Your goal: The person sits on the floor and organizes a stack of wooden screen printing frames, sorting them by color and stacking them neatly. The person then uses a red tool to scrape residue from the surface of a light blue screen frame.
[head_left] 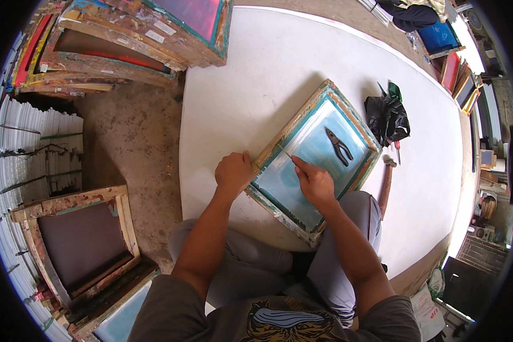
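Note:
A wooden screen-printing frame (347,96) with blue-green mesh lies at a slant on the white tabletop in front of my crossed legs. My left hand (233,172) is closed on its left edge, thumb up. My right hand (316,183), over the mesh, grips a slim metal tool (285,150); its tip reaches the frame's inner left edge. My fingers hide its handle, so its kind is unclear. Dark-handled pliers (339,146) rest on the mesh at the right. Beyond the frame's right side lie a hammer (387,185) and a red-handled tool (398,151).
A crumpled black plastic bag (387,117) sits right of the frame. Stacked screen frames (137,34) stand at the upper left, with bundled white sheets (37,148) below. Another frame (82,245) leans at the lower left. A person (413,17) is at the top right.

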